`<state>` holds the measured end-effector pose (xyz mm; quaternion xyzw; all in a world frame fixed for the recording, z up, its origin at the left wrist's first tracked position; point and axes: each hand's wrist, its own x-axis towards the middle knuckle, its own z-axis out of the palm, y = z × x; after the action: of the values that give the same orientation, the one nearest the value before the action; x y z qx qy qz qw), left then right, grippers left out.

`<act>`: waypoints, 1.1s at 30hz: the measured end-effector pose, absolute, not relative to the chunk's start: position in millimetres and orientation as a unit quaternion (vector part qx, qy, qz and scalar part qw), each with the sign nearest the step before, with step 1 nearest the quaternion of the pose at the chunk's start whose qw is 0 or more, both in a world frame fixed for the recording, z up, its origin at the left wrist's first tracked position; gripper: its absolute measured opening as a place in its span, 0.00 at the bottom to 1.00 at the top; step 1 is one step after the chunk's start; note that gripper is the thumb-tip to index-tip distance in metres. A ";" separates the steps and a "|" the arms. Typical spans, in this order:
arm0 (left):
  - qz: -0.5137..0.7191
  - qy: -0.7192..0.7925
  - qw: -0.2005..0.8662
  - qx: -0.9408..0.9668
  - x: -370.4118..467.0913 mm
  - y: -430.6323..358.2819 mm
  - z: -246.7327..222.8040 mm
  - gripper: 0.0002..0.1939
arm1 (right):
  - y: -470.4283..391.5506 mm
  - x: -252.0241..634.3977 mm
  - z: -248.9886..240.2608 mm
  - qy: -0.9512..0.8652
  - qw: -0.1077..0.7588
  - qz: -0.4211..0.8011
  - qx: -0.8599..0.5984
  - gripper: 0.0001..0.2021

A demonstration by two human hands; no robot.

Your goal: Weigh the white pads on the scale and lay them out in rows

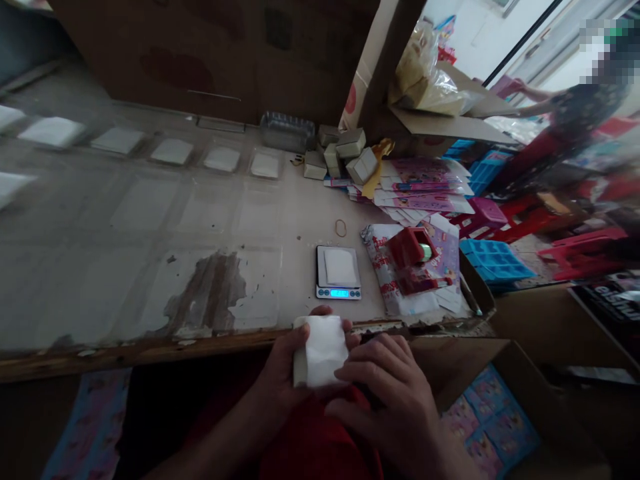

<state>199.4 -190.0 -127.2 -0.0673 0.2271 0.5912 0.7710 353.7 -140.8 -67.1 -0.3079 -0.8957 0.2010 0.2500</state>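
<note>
Gripping the stack (pixel 326 350) in the left hand (pixel 283 372), pressing with the thumb along its left side and curling fingers around its far right. Holding it before the near edge of the table (pixel 310 207), just short of the scale (pixel 339 293), pointing its long axis roughly that way. Hovering with the right hand (pixel 389 377) just beside, grasping nothing, bending fingers loosely, half spread, at the stack's right edge; not showing clearly whether touching.

Hands (pixel 393 383) on white block (pixel 326 352); lit scale (pixel 339 293) beyond
</note>
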 end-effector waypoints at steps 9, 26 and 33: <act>0.560 0.245 0.789 -0.061 199.0 -193.3 -128.2 0.25 | -137.6 351.0 -75.4 -0.897 0.211 0.211 -0.324 0.11; 0.531 0.099 0.830 -0.141 197.0 -194.1 -136.7 0.17 | -8.4 321.8 -91.7 -0.940 0.046 0.006 -0.338 0.06; 0.536 0.113 0.824 -0.145 187.0 -187.4 -128.7 0.15 | 14.8 301.1 -97.1 -0.958 -0.076 -0.012 -0.275 0.11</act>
<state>187.0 -187.4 -128.7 -0.1446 0.1134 0.5359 0.8240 301.1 14.8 -97.1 -0.2747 -0.9584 -0.0125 -0.0759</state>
